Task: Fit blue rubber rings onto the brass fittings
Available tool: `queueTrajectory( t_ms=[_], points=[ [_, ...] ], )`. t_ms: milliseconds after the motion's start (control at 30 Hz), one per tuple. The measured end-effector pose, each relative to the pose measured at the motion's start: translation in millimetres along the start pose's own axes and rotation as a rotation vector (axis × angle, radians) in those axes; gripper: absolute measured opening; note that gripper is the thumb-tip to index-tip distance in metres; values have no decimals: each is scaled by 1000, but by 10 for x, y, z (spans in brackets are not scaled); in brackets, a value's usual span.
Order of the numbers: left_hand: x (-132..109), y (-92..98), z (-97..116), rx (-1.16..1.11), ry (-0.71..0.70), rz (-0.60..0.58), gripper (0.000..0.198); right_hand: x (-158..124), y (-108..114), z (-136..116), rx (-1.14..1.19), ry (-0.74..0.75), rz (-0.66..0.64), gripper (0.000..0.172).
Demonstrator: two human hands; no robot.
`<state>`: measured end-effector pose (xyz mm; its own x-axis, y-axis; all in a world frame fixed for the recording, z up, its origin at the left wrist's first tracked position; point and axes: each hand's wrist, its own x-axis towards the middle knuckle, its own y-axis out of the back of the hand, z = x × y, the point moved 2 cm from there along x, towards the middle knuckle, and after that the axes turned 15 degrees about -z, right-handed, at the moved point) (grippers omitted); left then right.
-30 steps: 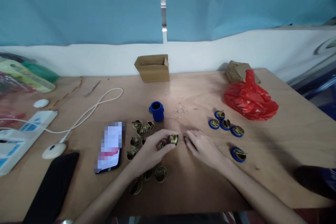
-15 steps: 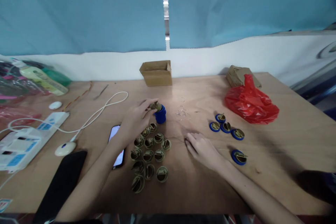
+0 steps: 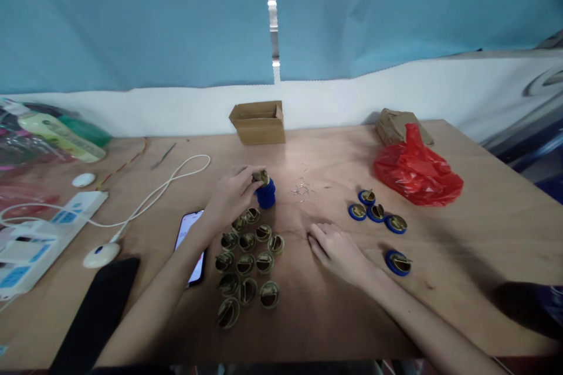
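Up from the cluster of brass discs (image 3: pixel 247 258) goes the left hand (image 3: pixel 231 194), which a second ago was near the table's front edge pinching one of them beside the right hand; half a second ago it had already reached the stack of blue rings (image 3: pixel 266 194), and now it sits there almost unchanged. Its grip is closed on the brass disc (image 3: pixel 260 177), fingertips holding that piece right on top of the blue stack. The right hand (image 3: pixel 338 251) has barely shifted across all three moments; it lies flat on the table (image 3: pixel 461 246), fingers loosely extended, holding nothing.

The step in hand looks like seating a brass piece into the topmost blue ring. The next move probably calls for a square, centred press so the disc drops in without tipping the stack, perhaps with the right hand coming over to steady it. Finished blue-rimmed pieces (image 3: pixel 377 214) wait to the right, near the red bag (image 3: pixel 417 173).
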<state>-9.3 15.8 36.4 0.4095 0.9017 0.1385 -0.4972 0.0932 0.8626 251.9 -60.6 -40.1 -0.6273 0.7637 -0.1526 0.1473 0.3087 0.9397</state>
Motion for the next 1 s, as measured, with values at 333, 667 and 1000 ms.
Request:
queueTrajectory(
  t_ms=[333,667,1000],
  points=[
    [-22,-13,2,-29,9,38,23,13,-26,16,10,14,-8,14],
    [-4,-23,41,-57,14,53,22,18,-24,15,-14,2,-17,15],
    [-18,-57,50,-46,-2,54,22,10,-14,16,-30,-6,-37,13]
  ],
)
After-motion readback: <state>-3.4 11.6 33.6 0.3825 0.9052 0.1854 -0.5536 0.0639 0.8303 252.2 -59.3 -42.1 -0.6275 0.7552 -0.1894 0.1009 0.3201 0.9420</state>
